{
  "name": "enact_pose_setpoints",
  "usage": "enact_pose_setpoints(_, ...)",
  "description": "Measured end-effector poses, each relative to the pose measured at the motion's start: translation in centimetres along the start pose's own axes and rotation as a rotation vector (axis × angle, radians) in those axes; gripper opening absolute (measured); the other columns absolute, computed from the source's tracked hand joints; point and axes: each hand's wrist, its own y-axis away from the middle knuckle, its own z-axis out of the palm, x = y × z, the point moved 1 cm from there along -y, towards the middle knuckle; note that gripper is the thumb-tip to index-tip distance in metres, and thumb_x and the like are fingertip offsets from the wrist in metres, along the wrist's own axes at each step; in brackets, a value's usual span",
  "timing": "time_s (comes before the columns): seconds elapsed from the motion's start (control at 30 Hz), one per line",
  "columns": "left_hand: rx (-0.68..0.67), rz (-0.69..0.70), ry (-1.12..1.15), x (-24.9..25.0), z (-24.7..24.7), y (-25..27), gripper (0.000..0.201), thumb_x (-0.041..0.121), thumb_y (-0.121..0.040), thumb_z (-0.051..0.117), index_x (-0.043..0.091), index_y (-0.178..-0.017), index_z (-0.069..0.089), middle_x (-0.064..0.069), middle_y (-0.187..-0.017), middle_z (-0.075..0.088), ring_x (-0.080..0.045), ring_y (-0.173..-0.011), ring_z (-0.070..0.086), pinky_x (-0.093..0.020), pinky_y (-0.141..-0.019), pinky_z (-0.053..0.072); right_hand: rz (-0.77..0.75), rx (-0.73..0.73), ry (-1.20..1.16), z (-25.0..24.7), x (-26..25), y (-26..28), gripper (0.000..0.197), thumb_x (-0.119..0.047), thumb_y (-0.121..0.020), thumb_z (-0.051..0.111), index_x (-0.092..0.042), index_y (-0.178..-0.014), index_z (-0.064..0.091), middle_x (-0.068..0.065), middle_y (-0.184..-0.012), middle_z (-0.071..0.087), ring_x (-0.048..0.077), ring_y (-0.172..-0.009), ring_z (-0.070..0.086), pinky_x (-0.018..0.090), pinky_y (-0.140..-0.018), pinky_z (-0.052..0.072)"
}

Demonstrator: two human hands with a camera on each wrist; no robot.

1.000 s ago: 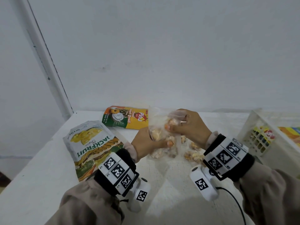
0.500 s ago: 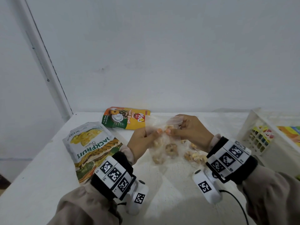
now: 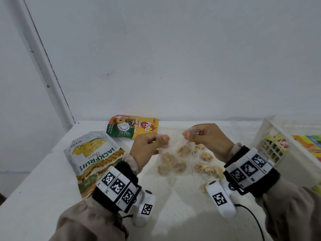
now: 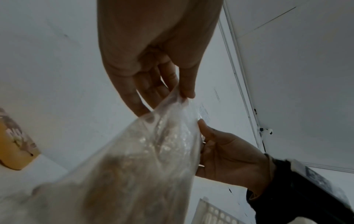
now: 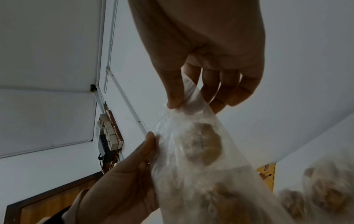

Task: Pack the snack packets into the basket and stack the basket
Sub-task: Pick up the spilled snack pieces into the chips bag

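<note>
A clear plastic bag of brown cookies [image 3: 173,159] hangs just above the white table [image 3: 34,197] between both hands. My left hand [image 3: 149,145] pinches its top left corner; my right hand [image 3: 206,136] pinches the top right corner. In the left wrist view the clear bag [image 4: 153,151] stretches from my left hand [image 4: 162,84] to my right hand [image 4: 220,151]. The right wrist view shows my right hand [image 5: 201,91] pinching the clear bag [image 5: 201,144], my left hand [image 5: 134,166] on its other edge. A white basket [image 3: 260,136] stands at the right.
A Jackfruit chips packet [image 3: 93,157] lies at the left of the table, partly under my left wrist. A yellow and green biscuit packet [image 3: 133,126] lies by the back wall. More cookies in clear wrap [image 3: 208,167] lie under my right wrist. Colourful packets [image 3: 278,146] sit inside the basket.
Both hands have drawn apart, spreading the top of the clear bag wide. The bag has dropped lower, so the cookies now hang near the table.
</note>
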Motion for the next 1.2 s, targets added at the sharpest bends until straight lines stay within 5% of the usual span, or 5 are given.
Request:
enact_pose_setpoints(0.17, -0.016, 0.058, -0.080, 0.3, 0.3, 0.2, 0.007, 0.015, -0.081, 0.065, 0.014, -0.076, 0.070, 0.002, -0.066, 0.066, -0.013, -0.068, 0.066, -0.027, -0.062, 0.051, -0.183, 0.059, 0.374, 0.1, -1.2, 0.7, 0.025, -0.028, -0.076, 0.073, -0.025, -0.100, 0.064, -0.013, -0.094, 0.065, 0.001, -0.088, 0.058, 0.004, -0.076, 0.041)
enact_pose_setpoints(0.27, -0.043, 0.106, -0.139, 0.4, 0.6, 0.4, 0.007, 0.014, -0.081, 0.066, 0.013, -0.075, 0.070, 0.000, -0.065, 0.065, -0.010, -0.064, 0.066, -0.016, -0.053, 0.045, -0.280, -0.011, 0.504, 1.1, -2.0, 1.0, 0.016, -0.032, -0.077, 0.072, -0.030, -0.092, 0.066, -0.013, -0.090, 0.068, 0.003, -0.091, 0.059, 0.022, -0.090, 0.044)
enact_pose_setpoints(0.43, -0.034, 0.099, -0.113, 0.8, 0.8, 0.7, 0.005, 0.013, -0.078, 0.068, 0.015, -0.073, 0.070, 0.003, -0.066, 0.066, -0.017, -0.069, 0.067, -0.034, -0.067, 0.052, -0.317, -0.060, 0.462, 1.5, -2.2, 0.8, 0.021, -0.021, -0.083, 0.068, -0.035, -0.069, 0.059, -0.016, -0.073, 0.065, -0.002, -0.074, 0.058, 0.027, -0.086, 0.046)
enact_pose_setpoints(0.97, 0.013, 0.255, -0.131, 1.5, 0.4, 1.3, 0.015, 0.009, -0.083, 0.062, 0.009, -0.068, 0.064, 0.008, -0.057, 0.064, -0.011, -0.055, 0.066, -0.019, -0.052, 0.048, -0.355, 0.043, 0.568, 1.3, -2.2, 1.8, 0.012, -0.047, -0.070, 0.060, -0.044, -0.061, 0.054, -0.029, -0.064, 0.060, -0.005, -0.074, 0.057, 0.047, -0.095, 0.039)
enact_pose_setpoints(1.2, -0.022, 0.237, -0.087, 1.7, 0.8, 1.9, 0.012, 0.010, -0.082, 0.063, 0.007, -0.071, 0.064, 0.004, -0.059, 0.064, -0.012, -0.058, 0.068, -0.020, -0.055, 0.052, -0.396, 0.083, 0.486, 0.2, -1.8, 3.3, 0.020, -0.034, -0.072, 0.076, -0.042, -0.063, 0.059, -0.025, -0.062, 0.062, -0.002, -0.072, 0.057, 0.015, -0.079, 0.039)
